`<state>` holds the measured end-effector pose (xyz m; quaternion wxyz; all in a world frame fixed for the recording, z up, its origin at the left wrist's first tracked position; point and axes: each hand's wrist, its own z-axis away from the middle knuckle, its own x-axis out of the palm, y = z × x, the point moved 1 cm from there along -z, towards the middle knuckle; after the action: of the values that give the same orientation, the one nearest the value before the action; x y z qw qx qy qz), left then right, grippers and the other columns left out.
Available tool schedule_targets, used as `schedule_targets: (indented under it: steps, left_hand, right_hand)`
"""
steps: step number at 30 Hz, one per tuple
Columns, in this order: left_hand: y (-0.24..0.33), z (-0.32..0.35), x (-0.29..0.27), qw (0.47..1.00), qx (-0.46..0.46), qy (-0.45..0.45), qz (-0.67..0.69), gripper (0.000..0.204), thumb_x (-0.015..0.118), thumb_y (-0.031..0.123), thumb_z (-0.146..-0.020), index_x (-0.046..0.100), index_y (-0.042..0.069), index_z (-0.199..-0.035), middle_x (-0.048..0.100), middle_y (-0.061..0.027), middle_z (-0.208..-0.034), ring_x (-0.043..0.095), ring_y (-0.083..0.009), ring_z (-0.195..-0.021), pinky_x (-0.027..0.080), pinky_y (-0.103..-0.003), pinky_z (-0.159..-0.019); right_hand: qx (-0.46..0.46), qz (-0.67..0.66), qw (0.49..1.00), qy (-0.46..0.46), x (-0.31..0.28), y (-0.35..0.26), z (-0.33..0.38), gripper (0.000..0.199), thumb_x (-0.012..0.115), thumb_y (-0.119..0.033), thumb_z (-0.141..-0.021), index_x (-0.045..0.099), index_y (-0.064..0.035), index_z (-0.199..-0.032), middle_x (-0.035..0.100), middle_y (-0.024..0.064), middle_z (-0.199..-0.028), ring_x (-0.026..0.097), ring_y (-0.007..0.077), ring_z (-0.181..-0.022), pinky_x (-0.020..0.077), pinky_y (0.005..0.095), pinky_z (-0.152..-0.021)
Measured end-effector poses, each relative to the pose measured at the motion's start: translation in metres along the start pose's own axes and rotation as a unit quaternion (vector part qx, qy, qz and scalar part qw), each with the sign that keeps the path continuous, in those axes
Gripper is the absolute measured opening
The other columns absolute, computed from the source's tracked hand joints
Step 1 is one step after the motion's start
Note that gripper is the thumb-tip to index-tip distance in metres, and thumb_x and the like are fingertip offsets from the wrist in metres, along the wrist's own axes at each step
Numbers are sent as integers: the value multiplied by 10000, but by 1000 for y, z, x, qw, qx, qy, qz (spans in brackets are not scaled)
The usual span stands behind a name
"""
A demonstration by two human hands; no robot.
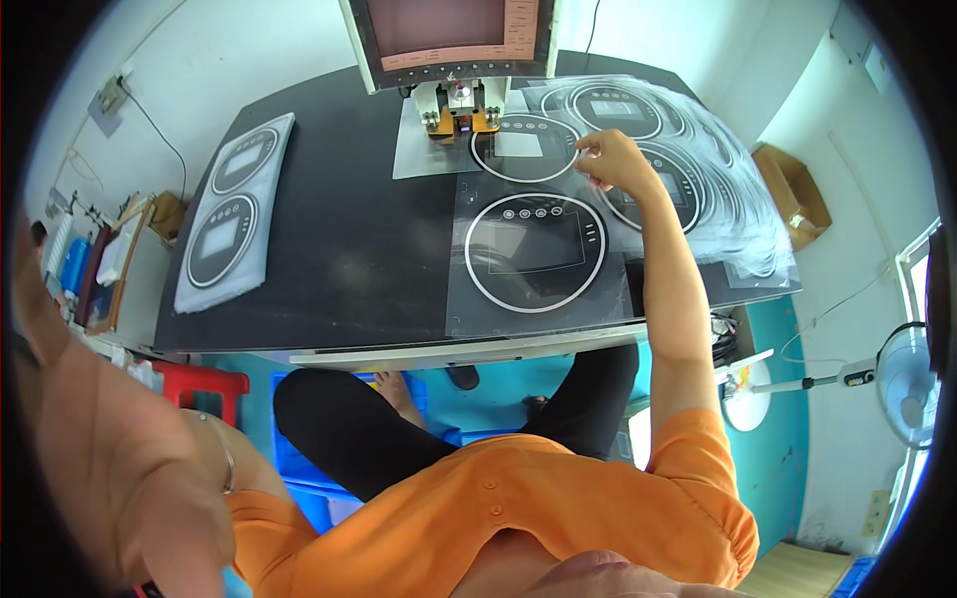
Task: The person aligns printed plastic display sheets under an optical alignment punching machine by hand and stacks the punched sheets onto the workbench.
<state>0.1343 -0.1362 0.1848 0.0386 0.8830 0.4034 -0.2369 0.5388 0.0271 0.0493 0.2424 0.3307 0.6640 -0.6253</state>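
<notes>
Head view, right arm (678,289) outstretched, fingers (594,142) bent

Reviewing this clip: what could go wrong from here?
The right hand is beside the rear ringed panel, close to the machine head; a nudge might shift the panel out of line. The shiny sheets lie loosely near the right edge of the table, so one could slip off. The left hand is blurred in the foreground, away from the panel, and might not steady it.
</notes>
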Motion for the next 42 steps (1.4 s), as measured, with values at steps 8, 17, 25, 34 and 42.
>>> schedule_targets:
  steps: [8, 17, 25, 34, 42]
  left_hand:
    - [3, 30, -8, 997, -70, 34, -21, 406, 545, 219, -940, 656, -76, -1197, 639, -248, -1281, 493, -380, -1354, 273, -544, -1181]
    - [-16, 35, -11, 996, -61, 50, -48, 398, 549, 217, -943, 651, -79, -1189, 639, -246, -1280, 496, -381, -1351, 286, -544, -1175]
    - [-50, -2, -48, 989, 28, 65, -133, 390, 554, 215, -946, 646, -82, -1182, 639, -245, -1279, 499, -382, -1348, 297, -544, -1169]
    - [-66, -13, -84, 964, 64, 92, -241, 383, 559, 213, -949, 641, -85, -1173, 640, -243, -1278, 502, -384, -1344, 309, -544, -1163]
    - [-46, 7, -83, 978, 16, -5, -208, 376, 563, 212, -952, 637, -88, -1166, 640, -242, -1276, 505, -385, -1341, 320, -543, -1158]
  right_hand:
    - [6, -1, 1000, -24, -1, 0, 1, 404, 712, -64, -796, 678, 74, -1173, 671, 96, -755, 664, 143, -578, 516, 271, -492]
    - [11, -33, 999, -36, 0, -3, -4, 355, 713, -70, -833, 690, 54, -1164, 637, 43, -695, 606, 98, -550, 450, 248, -450]
    - [-6, -6, 1000, -29, -9, 12, 3, 342, 716, -85, -832, 690, 55, -1143, 639, 70, -638, 600, 115, -490, 455, 264, -426]
    - [-17, -47, 998, -42, -1, 13, 3, 370, 692, -52, -809, 679, 61, -1161, 640, 68, -644, 590, 112, -469, 428, 262, -386]
    - [26, -20, 998, -50, 1, 5, -5, 405, 663, -42, -812, 667, 50, -1206, 656, 79, -684, 609, 126, -501, 468, 265, -427]
